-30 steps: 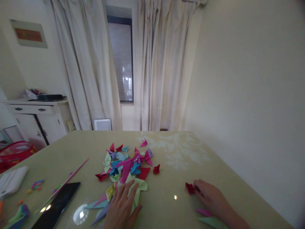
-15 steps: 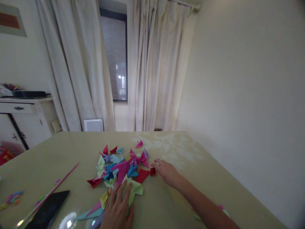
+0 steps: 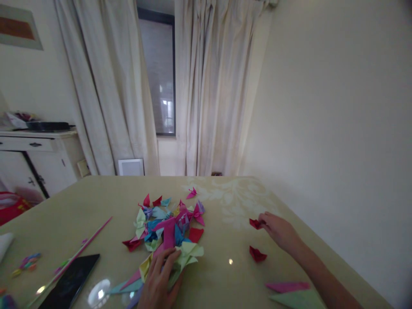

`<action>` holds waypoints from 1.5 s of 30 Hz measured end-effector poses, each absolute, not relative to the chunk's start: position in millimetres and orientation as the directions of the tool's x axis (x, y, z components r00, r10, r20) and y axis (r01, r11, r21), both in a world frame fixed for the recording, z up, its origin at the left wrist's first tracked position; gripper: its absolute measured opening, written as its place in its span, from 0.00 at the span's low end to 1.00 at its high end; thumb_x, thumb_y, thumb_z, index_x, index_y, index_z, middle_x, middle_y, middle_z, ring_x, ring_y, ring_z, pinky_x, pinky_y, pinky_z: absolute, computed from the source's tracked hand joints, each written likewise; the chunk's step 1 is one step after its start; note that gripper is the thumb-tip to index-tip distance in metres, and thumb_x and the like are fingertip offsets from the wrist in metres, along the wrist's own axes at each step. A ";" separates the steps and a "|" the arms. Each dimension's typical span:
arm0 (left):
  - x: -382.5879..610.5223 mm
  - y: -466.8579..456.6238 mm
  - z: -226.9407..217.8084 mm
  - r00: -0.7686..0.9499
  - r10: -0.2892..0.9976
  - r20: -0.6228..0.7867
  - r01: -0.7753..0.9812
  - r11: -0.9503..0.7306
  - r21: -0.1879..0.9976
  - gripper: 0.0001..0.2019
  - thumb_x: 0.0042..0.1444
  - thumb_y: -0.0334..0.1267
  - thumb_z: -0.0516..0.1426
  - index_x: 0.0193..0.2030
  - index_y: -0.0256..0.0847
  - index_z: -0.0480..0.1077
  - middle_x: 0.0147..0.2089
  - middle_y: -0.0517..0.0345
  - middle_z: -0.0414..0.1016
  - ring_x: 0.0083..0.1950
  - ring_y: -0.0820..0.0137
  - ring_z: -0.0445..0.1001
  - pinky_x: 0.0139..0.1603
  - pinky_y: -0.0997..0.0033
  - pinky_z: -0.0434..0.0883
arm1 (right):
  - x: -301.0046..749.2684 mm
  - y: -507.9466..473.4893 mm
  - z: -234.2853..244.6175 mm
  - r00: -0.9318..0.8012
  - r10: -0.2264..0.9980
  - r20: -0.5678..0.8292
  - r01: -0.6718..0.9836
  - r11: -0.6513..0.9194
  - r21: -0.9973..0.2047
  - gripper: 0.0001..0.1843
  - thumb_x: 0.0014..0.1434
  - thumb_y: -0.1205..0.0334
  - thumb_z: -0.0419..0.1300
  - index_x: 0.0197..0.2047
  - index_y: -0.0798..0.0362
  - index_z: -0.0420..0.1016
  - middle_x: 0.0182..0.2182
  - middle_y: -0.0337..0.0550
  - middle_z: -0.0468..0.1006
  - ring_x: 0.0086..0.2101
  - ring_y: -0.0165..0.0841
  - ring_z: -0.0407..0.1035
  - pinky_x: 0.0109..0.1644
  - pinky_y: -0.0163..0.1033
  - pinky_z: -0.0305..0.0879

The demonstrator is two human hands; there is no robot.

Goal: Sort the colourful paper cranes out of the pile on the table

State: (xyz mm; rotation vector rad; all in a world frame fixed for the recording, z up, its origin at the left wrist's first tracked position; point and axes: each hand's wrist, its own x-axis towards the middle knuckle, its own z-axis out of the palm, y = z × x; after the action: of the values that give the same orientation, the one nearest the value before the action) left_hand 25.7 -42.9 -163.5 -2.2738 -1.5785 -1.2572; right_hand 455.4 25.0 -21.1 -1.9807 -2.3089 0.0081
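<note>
A heap of folded paper pieces (image 3: pixel 167 223) in pink, blue, green, purple and red lies mid-table. My left hand (image 3: pixel 159 281) rests on the near edge of the heap, fingers curled over a pale green folded sheet (image 3: pixel 189 253). My right hand (image 3: pixel 280 231) is out to the right, pinching a small red folded piece (image 3: pixel 255 223) just above the table. A second red folded piece (image 3: pixel 257 254) lies on the table below it, apart from the heap.
The yellow-green table (image 3: pixel 96 201) also carries a black phone (image 3: pixel 69 285), a long pink stick (image 3: pixel 80 249), small coloured bits (image 3: pixel 27 262) at left, and flat pink and green sheets (image 3: pixel 289 294) near my right forearm. A white cabinet (image 3: pixel 38 159) and curtains stand behind.
My right hand took a red piece from the heap's right edge and carried it off to the right. My left hand's fingers curled in on the green paper. The view shifted slightly.
</note>
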 end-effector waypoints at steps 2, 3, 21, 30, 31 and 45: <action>24.2 -45.1 -157.2 0.142 0.726 0.673 0.805 -0.480 0.347 0.18 0.68 0.42 0.59 0.62 0.50 0.73 0.61 0.49 0.78 0.62 0.55 0.79 0.60 0.55 0.80 | 493.6 7.3 -30.0 -0.056 0.995 0.084 0.991 0.066 -0.113 0.11 0.66 0.66 0.53 0.38 0.49 0.78 0.39 0.48 0.82 0.39 0.42 0.79 0.42 0.40 0.66; 23.8 -46.1 -154.6 0.159 0.713 0.683 0.803 -0.496 0.331 0.18 0.68 0.43 0.59 0.63 0.50 0.73 0.61 0.49 0.78 0.62 0.55 0.79 0.60 0.56 0.80 | 508.8 -1.1 -37.1 -0.037 0.995 0.092 0.987 0.050 -0.151 0.10 0.65 0.65 0.54 0.37 0.48 0.77 0.38 0.48 0.82 0.39 0.43 0.78 0.42 0.40 0.66; 115.9 -39.2 -81.6 0.258 0.657 0.709 0.645 -0.663 0.380 0.22 0.69 0.43 0.61 0.68 0.49 0.66 0.65 0.46 0.74 0.66 0.56 0.75 0.64 0.55 0.77 | 357.5 1.6 -14.5 -0.450 0.887 0.099 0.296 0.253 -0.921 0.25 0.67 0.36 0.62 0.49 0.51 0.80 0.44 0.44 0.82 0.43 0.36 0.74 0.47 0.40 0.68; 95.6 -33.0 -101.8 0.302 0.708 0.639 0.704 -0.617 0.351 0.32 0.67 0.45 0.62 0.75 0.48 0.59 0.72 0.42 0.68 0.72 0.53 0.69 0.67 0.52 0.74 | 314.6 36.5 -48.5 -0.483 0.868 -0.114 0.055 -0.099 -0.993 0.29 0.46 0.38 0.79 0.33 0.54 0.76 0.26 0.35 0.76 0.27 0.27 0.65 0.32 0.34 0.58; 87.2 -27.2 -97.3 0.320 0.703 0.635 0.710 -0.622 0.330 0.32 0.67 0.47 0.62 0.75 0.48 0.58 0.73 0.43 0.67 0.72 0.53 0.68 0.68 0.52 0.74 | 316.0 41.1 -47.0 -0.473 0.877 -0.088 0.053 -0.072 -0.996 0.28 0.47 0.38 0.78 0.33 0.54 0.77 0.27 0.35 0.77 0.27 0.28 0.67 0.33 0.34 0.59; -2.9 26.9 -131.2 -0.042 0.843 0.536 0.922 -0.173 0.345 0.16 0.71 0.45 0.52 0.53 0.53 0.81 0.52 0.54 0.85 0.55 0.52 0.81 0.54 0.49 0.71 | 370.2 216.2 -63.9 0.190 0.976 0.108 0.512 -0.005 -0.859 0.20 0.72 0.53 0.64 0.61 0.53 0.74 0.58 0.49 0.77 0.51 0.42 0.77 0.54 0.52 0.78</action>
State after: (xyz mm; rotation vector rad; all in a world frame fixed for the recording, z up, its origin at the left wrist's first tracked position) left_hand -2.9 26.9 -131.2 -2.0879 -1.9384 -1.0103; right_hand 370.2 216.2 -63.9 -1.6362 -1.4360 0.7044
